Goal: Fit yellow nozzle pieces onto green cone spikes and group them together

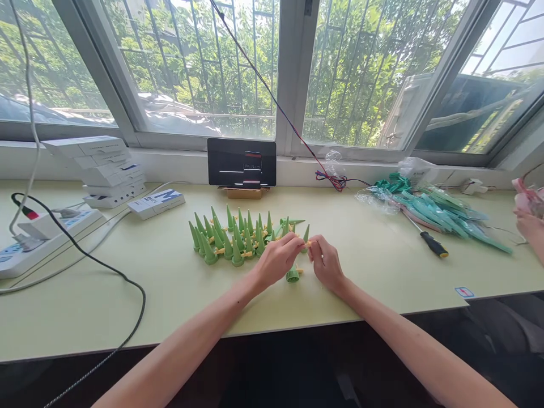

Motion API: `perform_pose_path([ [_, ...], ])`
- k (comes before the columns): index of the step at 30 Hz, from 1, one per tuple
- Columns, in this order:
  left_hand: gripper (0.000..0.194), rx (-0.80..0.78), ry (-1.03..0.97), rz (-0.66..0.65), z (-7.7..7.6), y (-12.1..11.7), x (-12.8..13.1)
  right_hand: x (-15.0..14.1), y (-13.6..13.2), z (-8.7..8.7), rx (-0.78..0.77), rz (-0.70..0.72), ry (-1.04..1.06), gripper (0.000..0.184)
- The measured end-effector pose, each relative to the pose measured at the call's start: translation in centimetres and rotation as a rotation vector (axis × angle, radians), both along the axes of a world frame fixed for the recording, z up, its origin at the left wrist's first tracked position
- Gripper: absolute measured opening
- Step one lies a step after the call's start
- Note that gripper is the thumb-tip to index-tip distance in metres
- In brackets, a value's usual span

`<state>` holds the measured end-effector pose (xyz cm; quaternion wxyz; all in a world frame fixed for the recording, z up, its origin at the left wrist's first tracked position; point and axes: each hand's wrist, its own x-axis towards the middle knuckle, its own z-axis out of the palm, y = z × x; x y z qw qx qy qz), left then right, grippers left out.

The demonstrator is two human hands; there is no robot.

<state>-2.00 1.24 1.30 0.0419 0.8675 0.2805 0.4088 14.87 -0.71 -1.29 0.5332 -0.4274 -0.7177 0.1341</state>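
Note:
My left hand (278, 258) and my right hand (326, 262) meet over the table, fingertips pinched together on a small yellow piece (306, 244). Most of that piece is hidden by the fingers. Just below, a green cone (292, 276) lies on its side with its round ribbed base facing me and a yellow stub at its side. Left of my hands several green cones (237, 253) stand upright in a close group, with yellow stubs poking out near their bases. Behind my left hand another green cone (294, 221) lies tipped over.
A dark-screened device (241, 162) stands at the back. White boxes (113, 170), a power strip (46, 238) and cables are at left. To the right lie a screwdriver (433, 243) and green plastic strips (450, 215). Another person's hand (529, 224) shows at the right edge.

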Motion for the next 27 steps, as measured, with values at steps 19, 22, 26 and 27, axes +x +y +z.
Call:
perform_pose_path([
  [19, 0.028, 0.030, -0.091, 0.041, 0.06, -0.12, 0.02, -0.02, 0.25, -0.24, -0.137, 0.012, 0.130, 0.038],
  [22, 0.027, 0.035, -0.095, 0.039, 0.15, -0.23, 0.08, -0.05, 0.26, -0.23, -0.144, 0.014, 0.136, 0.039],
  [26, 0.022, 0.066, -0.112, 0.028, 0.18, -0.27, 0.21, -0.06, 0.28, -0.26, -0.143, 0.016, 0.130, 0.038],
  [27, 0.020, 0.075, -0.115, 0.025, 0.17, -0.26, 0.23, -0.06, 0.27, -0.26, -0.144, 0.018, 0.129, 0.038],
])
